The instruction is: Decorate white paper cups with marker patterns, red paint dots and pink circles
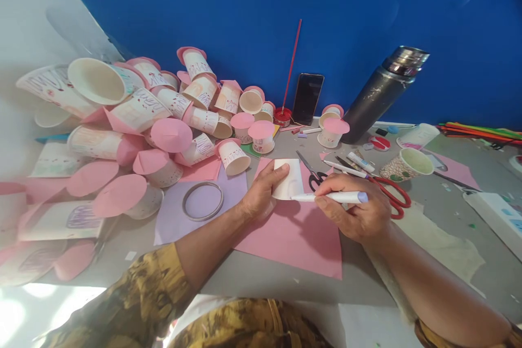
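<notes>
— Blue wall, grey worktop. What's happening?
— Mid-worktop, the left hand grips a plain cup on pink paper; the right hand pinches a marker, tip at it. Decorated cups heap far-left.

Cup pile left, scissors right

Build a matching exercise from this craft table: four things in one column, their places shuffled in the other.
1. white cup
2. marker
3. metal ring
4. phone

A. leaning against the blue wall
B. gripped in the right hand
C. lying on lilac paper
D. held by the left hand over pink paper

Pairs: 1-D, 2-B, 3-C, 4-A.
</notes>
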`<state>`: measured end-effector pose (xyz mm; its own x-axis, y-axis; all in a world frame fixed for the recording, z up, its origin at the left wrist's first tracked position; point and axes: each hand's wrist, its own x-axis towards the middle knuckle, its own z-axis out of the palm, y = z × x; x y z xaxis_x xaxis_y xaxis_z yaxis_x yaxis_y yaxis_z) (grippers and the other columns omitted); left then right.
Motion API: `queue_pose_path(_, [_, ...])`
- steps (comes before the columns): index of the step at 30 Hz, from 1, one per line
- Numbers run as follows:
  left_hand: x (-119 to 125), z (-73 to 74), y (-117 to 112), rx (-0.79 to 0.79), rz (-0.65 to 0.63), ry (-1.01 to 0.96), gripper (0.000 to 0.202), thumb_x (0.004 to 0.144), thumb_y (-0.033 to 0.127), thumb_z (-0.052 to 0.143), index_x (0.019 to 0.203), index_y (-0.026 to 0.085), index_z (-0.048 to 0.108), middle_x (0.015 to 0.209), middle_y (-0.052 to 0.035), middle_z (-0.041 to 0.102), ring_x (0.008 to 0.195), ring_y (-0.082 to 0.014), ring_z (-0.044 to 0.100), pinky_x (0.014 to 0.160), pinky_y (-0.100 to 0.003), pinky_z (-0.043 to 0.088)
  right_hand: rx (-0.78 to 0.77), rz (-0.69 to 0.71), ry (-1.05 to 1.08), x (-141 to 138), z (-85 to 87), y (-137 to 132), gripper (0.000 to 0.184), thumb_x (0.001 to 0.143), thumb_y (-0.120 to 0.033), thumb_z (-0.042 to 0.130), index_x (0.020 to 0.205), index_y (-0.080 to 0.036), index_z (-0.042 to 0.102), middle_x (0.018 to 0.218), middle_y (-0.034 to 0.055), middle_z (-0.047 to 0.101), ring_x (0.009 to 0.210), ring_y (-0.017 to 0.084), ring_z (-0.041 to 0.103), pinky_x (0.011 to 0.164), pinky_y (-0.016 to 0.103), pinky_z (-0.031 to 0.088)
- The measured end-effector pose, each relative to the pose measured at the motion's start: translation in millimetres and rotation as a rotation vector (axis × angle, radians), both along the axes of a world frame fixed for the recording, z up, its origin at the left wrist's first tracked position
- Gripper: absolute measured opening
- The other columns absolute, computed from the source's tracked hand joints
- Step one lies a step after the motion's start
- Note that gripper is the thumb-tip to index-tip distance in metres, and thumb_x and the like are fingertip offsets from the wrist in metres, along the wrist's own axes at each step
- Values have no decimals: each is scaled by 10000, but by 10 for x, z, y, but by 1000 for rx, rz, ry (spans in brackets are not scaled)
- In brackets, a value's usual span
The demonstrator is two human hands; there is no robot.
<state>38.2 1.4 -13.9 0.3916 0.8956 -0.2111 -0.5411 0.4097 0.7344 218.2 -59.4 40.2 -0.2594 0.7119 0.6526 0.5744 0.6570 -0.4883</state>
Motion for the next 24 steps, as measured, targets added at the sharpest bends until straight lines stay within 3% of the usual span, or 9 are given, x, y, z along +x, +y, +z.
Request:
queue_pose_path(6, [-3,-22,32,-34,-8,-71,383,740,393,878,996,158,718,831,-23,686,725,-163,612,649,-266,485,-80,-131,362,75,-58,61,77,939,-277,687,903,-217,719,625,-21,694,489,135,610,484,259,492])
queue_pose_path(11, [4,-6,48,-108,6,-104,327,811,355,831,1040,149,723,900,-52,714,757,-161,658,677,-251,533,-381,-50,730,101,29,283,229,908,-414,753,829,-210,686,572,-18,643,428,118,524,396,246,389])
queue_pose_path(15, [-7,7,54,-150,-15,-92,266,890,355,758,1048,146,708,838,-56,708,716,-180,685,685,-288,574,-434,13,923,12,-18,392,350,847,-469,810,752,-224,579,512,-71,501,398,89,419,388,234,324])
queue_pose_path(21, [-55,48,92,-182,-5,-34,385,1005,462,586,1125,104,660,874,-144,745,751,-282,745,695,-405,619,-613,-1,1099,21,-247,458,409,725,-502,884,795,-202,614,591,-53,567,440,65,415,410,201,331])
queue_pose_path(24, [-46,62,99,-196,-19,-13,394,1042,445,502,1137,97,660,883,-153,746,766,-287,744,699,-414,617,-624,6,1086,47,-273,421,392,752,-521,871,859,-197,678,650,-25,624,459,71,446,425,213,354])
